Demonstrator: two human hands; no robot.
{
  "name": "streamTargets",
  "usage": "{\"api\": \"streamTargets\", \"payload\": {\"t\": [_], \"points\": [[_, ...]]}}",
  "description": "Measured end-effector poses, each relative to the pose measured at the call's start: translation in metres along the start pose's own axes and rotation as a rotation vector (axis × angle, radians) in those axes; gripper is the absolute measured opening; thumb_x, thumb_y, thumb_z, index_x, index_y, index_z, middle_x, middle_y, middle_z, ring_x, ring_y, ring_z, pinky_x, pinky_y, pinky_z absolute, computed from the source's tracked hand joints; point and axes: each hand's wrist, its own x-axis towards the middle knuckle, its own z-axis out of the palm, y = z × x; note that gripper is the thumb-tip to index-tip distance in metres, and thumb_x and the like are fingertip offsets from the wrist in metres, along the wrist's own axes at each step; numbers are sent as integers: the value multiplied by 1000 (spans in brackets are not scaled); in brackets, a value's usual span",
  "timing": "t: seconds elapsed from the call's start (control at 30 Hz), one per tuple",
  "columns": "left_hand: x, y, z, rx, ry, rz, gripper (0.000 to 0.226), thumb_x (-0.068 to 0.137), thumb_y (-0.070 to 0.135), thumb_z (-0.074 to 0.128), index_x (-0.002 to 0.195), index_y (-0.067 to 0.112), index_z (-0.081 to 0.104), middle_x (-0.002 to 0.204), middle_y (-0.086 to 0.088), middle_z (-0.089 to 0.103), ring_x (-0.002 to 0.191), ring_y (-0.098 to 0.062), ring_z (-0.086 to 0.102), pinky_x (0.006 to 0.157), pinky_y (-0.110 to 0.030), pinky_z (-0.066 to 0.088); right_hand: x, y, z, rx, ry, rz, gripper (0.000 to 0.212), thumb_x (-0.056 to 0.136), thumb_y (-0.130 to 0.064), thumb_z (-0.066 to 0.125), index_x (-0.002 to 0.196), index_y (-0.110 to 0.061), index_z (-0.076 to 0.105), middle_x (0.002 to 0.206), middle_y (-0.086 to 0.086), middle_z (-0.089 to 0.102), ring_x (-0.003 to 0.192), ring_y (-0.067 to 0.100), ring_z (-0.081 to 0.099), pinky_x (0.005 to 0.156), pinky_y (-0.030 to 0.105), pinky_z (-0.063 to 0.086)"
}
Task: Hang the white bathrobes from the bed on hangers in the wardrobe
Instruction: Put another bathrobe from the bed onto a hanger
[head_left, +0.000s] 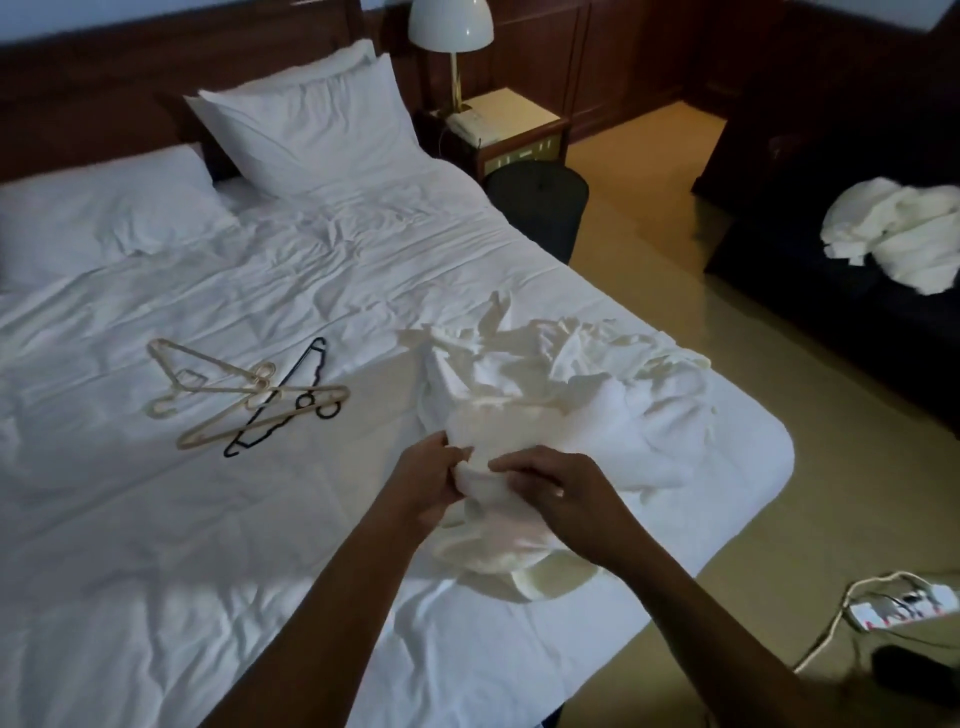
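A crumpled white bathrobe (550, 384) lies heaped on the right side of the bed (260, 545), near its foot corner. My left hand (423, 486) and my right hand (561, 493) both grip a bunched fold at the robe's near edge, close together. Several plastic hangers (244, 397), cream and black, lie tangled on the sheet to the left of the robe, clear of both hands. No wardrobe shows in this view.
More white cloth (898, 234) is piled on a dark sofa at the right. A bedside table (498, 130) with a lamp and phone stands by the pillows, a dark bin (537, 208) beside it. A power strip (904, 605) with cables lies on the floor.
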Motion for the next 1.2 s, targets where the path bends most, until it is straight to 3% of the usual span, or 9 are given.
{"api": "streamTargets", "payload": {"t": [0.1,0.23,0.4,0.5,0.63,0.8,1.0,1.13,1.2], "points": [[-23,14,-30,-55,-53,95,38,99,-6,44,129,4,66,121,-18,72,107,-31,70,74,-38,61,-17,17,0,-98,185,-27,65,84,-4,70,141,-33,56,143,-17,54,131,7,51,110,40,45],[-67,38,-73,-105,-169,226,42,98,-7,42,134,2,62,125,-19,71,115,-32,68,89,-38,60,-24,55,33,-671,130,212,119,68,-46,87,161,-35,14,166,7,19,150,32,23,116,58,33],[-133,69,-128,-135,-245,382,40,87,5,53,123,4,69,118,-18,73,108,-27,71,88,-35,60,-20,11,89,-413,324,148,52,77,-34,44,124,-19,61,117,4,70,109,34,66,89,49,51],[-157,80,-168,-158,-196,419,35,83,16,56,109,11,78,111,-12,75,104,-23,72,91,-34,59,-21,-45,113,-110,346,63,41,85,-24,49,123,-16,64,110,-2,72,104,25,67,88,43,53],[-165,68,-227,-172,-16,375,34,99,14,49,126,4,66,131,-16,66,117,-28,66,111,-44,45,-16,-96,140,8,271,-42,32,83,-36,51,108,-20,64,101,-18,67,98,9,64,85,31,51],[-184,21,-291,33,284,431,27,100,9,55,121,9,73,113,-7,77,104,-18,73,80,-28,59,-18,-122,184,-2,100,-119,35,73,-29,53,107,-32,63,103,-21,69,98,-3,64,79,16,48],[-176,-75,-349,222,615,27,33,93,38,68,122,20,65,122,-15,67,102,-33,64,85,-41,50,-35,-92,251,-22,41,22,42,79,-10,52,115,-30,61,101,-20,66,96,4,62,78,26,46],[-175,-116,-320,66,378,-291,63,84,79,59,118,26,59,121,-9,66,111,-35,65,88,-46,48,-61,-66,299,9,-203,-59,51,90,-11,45,136,-26,58,125,-15,67,111,-9,60,94,17,49],[-163,-129,-302,-113,215,-347,68,83,77,62,121,21,64,124,-16,70,111,-39,69,82,-48,56,-71,-52,309,-22,-377,-51,52,95,-9,41,143,-24,54,132,-11,65,115,-3,61,95,11,46]]}}
